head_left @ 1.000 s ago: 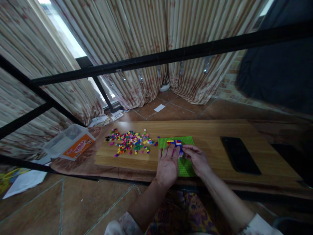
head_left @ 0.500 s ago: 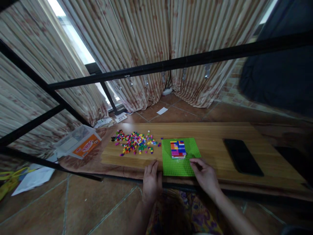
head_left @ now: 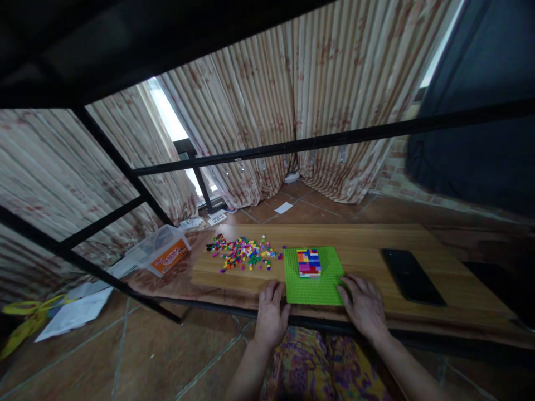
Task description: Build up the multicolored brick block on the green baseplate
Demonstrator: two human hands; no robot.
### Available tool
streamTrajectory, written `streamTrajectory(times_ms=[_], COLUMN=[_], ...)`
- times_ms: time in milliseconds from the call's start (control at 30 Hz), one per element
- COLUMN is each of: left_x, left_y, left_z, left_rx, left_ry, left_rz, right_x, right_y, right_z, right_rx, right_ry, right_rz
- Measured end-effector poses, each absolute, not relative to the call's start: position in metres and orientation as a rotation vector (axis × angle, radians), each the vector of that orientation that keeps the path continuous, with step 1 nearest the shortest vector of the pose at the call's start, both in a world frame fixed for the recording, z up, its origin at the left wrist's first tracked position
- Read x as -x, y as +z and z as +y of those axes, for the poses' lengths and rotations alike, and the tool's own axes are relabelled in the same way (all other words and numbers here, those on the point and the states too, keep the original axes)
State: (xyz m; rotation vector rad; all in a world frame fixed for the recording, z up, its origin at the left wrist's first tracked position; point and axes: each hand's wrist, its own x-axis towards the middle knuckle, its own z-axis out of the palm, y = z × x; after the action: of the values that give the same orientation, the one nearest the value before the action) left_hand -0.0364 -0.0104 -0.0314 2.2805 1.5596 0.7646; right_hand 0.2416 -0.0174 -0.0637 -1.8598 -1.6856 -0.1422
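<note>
A low block of multicoloured building bricks [head_left: 309,264] stands on the upper middle of a green studded baseplate [head_left: 315,292]. My left hand [head_left: 272,313] rests at the front edge of the wooden board, just left of the plate's lower left corner, fingers extended and holding nothing. At the plate's lower right side lies my right hand [head_left: 364,303], palm down, with its fingers spread and fingertips touching or very near the plate's edge. Loose small bricks [head_left: 242,253] in many colours are scattered on the board left of the plate.
The wooden board [head_left: 359,236] lies on a brown cloth over a bench. A black phone [head_left: 413,277] is to the right. A clear plastic box [head_left: 165,253] with an orange label sits at the left. Black metal bars [head_left: 259,149] cross ahead, before striped curtains [head_left: 334,72].
My right hand has gone from a pinched shape over the plate's right part to lying spread by its right edge. My left hand stays beside the plate. The camera view has tilted upward.
</note>
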Motion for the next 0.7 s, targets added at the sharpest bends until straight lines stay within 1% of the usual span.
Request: streamTrajectory(times_ms=[167, 400, 700], left_x=[0.026, 0.014, 0.012], left_y=[-0.028, -0.032, -0.031], left_z=[-0.016, -0.004, 0.004], left_rx=[-2.378, -2.340, -2.348], left_ry=[0.736, 0.659, 0.606], left_rz=[1.666, 1.829, 1.868], right_x=[-0.239, -0.242, -0.253], right_y=[-0.065, -0.068, -0.063], right_z=[-0.017, -0.015, -0.018], right_rx=[1.932, 1.919, 1.832], right_ry=[-0.202, -0.196, -0.071], right_rz=[-1.769, -1.790, -1.940])
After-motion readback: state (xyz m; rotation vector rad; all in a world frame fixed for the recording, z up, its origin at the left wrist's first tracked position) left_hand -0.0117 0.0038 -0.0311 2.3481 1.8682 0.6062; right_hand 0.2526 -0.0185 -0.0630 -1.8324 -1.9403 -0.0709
